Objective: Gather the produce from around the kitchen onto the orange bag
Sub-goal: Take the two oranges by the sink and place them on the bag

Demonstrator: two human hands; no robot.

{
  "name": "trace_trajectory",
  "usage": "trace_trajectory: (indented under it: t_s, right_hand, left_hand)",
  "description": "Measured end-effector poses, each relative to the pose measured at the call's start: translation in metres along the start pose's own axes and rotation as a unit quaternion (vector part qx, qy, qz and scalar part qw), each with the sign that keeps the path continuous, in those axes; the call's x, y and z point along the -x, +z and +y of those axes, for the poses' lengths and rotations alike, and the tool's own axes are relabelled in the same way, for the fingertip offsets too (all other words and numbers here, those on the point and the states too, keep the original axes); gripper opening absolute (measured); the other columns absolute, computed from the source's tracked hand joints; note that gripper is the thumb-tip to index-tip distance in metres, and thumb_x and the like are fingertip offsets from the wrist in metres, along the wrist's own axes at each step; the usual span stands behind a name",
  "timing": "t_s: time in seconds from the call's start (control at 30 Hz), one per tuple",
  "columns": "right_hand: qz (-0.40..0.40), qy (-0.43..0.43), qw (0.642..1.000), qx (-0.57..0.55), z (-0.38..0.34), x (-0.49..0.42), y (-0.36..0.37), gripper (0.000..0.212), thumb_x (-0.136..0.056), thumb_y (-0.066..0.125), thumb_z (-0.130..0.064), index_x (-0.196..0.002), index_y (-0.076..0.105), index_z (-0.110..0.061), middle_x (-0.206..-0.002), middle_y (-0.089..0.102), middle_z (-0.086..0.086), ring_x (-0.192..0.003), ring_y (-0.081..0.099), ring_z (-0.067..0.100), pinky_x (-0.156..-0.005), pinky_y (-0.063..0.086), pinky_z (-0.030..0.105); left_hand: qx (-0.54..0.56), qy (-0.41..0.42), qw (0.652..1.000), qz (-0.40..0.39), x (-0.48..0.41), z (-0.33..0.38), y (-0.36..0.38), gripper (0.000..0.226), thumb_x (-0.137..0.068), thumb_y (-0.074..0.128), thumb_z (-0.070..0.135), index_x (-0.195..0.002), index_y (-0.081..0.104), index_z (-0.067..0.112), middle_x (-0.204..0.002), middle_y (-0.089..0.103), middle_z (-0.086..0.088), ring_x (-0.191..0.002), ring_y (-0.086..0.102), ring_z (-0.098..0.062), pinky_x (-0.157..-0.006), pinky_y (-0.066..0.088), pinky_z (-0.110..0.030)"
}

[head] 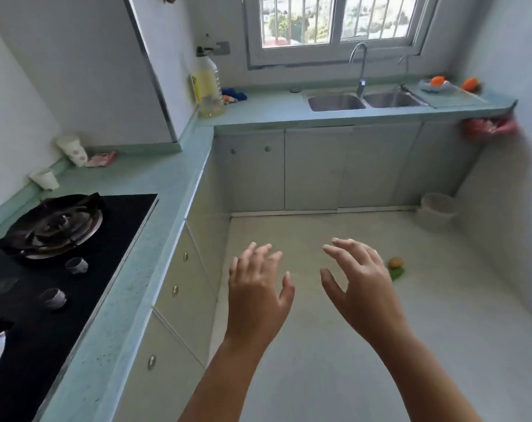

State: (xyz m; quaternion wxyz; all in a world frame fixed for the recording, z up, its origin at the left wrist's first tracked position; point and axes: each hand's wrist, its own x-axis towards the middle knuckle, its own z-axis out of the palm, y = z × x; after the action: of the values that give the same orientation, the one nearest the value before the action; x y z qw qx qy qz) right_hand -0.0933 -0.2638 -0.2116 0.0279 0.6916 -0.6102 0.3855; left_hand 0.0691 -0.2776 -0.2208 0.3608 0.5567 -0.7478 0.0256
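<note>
My left hand (257,287) and my right hand (360,284) hover side by side over the pale floor, fingers spread, holding nothing. On the floor just right of my right hand lie a brownish round piece of produce (395,262) and a green one (396,273), partly hidden by that hand. Far off on the counter right of the sink, an orange piece of produce (437,81) rests on a pale blue cloth (426,85), and another orange one (470,84) sits in the corner. No orange bag shows clearly in view.
A teal L-shaped counter (155,190) carries a black gas hob (60,239), an oil bottle (209,86), paper cups (72,150) and a double sink (365,100). A red plastic bag (488,127) hangs at the counter's right end. A white bin (437,210) stands by the cabinets.
</note>
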Motion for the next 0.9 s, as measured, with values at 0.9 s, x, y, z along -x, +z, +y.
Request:
trace_trajectory:
  t_s: [0.9]
  right_hand:
    - [-0.007,0.114,0.988,0.103,0.189,-0.173,0.075,0.042,-0.08,0.046,-0.034,-0.106,0.065,-0.007,-0.11,0.064,0.013,-0.106,0.057,0.034,-0.087,0.046,0.054]
  left_hand:
    - [0.127,0.077,0.986,-0.08,-0.221,0.004,0.227,0.038,-0.079,0.046,0.03,-0.101,0.066,0.006,-0.11,0.065,-0.014,-0.111,0.056,-0.035,-0.087,0.046,-0.057]
